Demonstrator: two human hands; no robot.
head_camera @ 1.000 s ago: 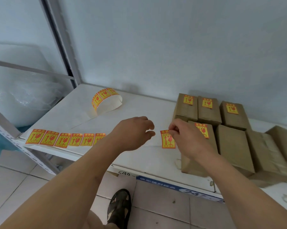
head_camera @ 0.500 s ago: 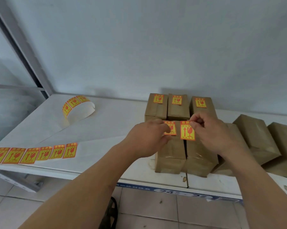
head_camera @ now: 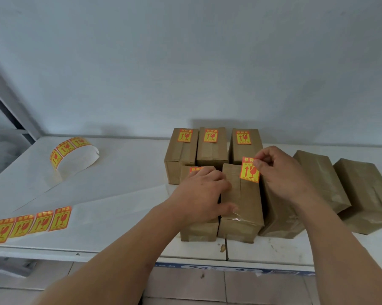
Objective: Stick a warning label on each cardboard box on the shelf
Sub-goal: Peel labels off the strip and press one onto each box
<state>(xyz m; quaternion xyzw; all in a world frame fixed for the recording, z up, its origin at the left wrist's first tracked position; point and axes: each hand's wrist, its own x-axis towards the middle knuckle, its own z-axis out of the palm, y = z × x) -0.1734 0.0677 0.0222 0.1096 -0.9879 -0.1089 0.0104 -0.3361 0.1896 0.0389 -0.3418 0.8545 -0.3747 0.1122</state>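
shelf [head_camera: 124, 172]: white | cardboard boxes [head_camera: 240, 205] | label strip [head_camera: 31, 225]

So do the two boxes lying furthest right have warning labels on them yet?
No, the two boxes furthest right show only plain brown tops, unlike the three back boxes with their yellow labels.

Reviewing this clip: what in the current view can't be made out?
- Head view: the front-left box's label is mostly covered by the left hand.
- Label strip is cut off by the left edge.
- Shelf-edge tag print is blurred.
- Small text on the held label is unreadable.
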